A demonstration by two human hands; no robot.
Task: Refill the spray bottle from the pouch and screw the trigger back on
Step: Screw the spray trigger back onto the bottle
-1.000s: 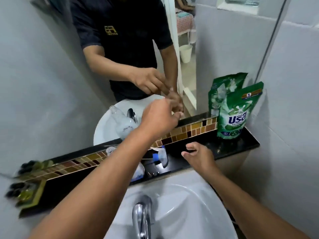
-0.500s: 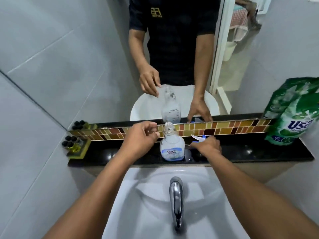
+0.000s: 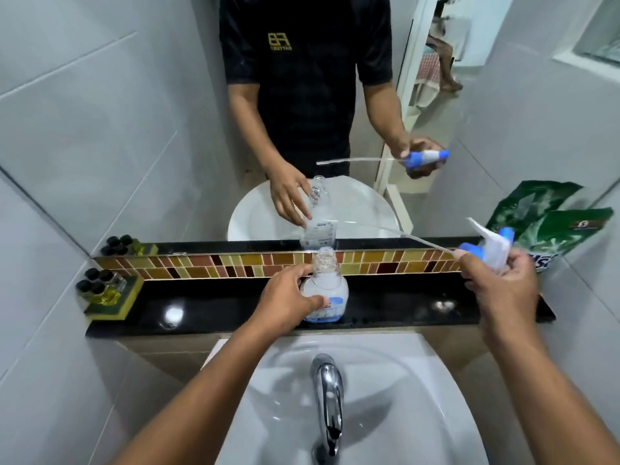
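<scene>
Now the clear plastic spray bottle (image 3: 324,290) is gripped upright by the left hand (image 3: 285,302), the white-and-blue trigger head (image 3: 488,251) clasped by the right hand (image 3: 501,290), nearer the green refill pouch (image 3: 567,236) at far right.

Left hand (image 3: 288,302) curled in a grip, right hand (image 3: 500,283) raised, apparently pinching

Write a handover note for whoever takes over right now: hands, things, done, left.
Left hand: gripping the bottle, upright on the black shelf, neck open.
Right hand: holding the trigger, unscrewed and lifted to the right, its tube fully out of the bottle.
Pouch: leaning at the shelf's right end, untouched.
Done: trigger off.
Left: set the trigger down, pour from the pouch, screw the trigger back on.
</scene>
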